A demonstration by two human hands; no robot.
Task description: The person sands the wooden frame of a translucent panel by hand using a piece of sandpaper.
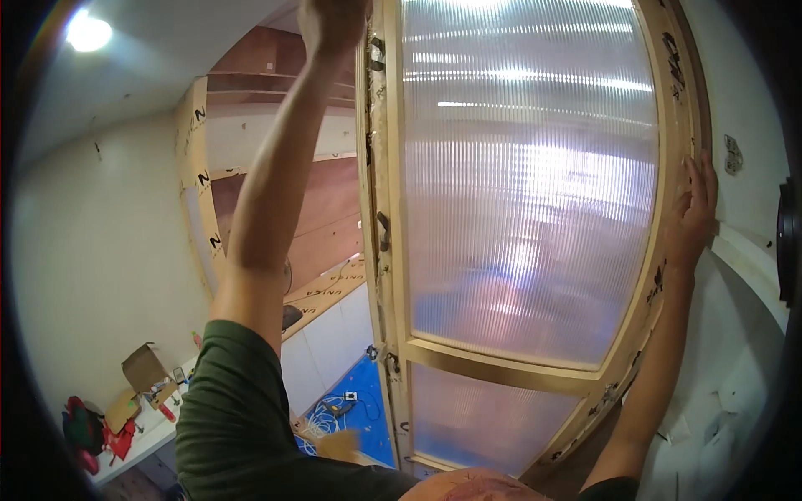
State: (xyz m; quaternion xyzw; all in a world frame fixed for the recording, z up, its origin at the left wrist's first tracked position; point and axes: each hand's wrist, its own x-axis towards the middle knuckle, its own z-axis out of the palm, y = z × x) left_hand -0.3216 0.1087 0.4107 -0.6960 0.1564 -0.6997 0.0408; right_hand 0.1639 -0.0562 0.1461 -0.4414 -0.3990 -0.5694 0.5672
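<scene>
A tall door panel (526, 209) of ribbed translucent glass in a gold-coloured frame stands upright in front of me. My right hand (693, 213) is on the frame's right stile (660, 275), its fingers curled around the outer edge. High up, my left hand (332, 25) is beside the top of the left stile (391, 275). The picture's upper edge cuts it off and its fingers are hidden, so its hold cannot be told. Printed protective film covers parts of the frame, and a cross rail (501, 367) divides the glass into a large upper and a small lower pane.
Behind the panel on the left are wooden shelves (284, 196) and a counter (326, 296). Blue sheeting (368, 409) with a coiled white cable (322, 417) covers the floor. At lower left a white table (142, 447) bears an open cardboard box (149, 367) and bags. A wall hinge (733, 155) sits at right.
</scene>
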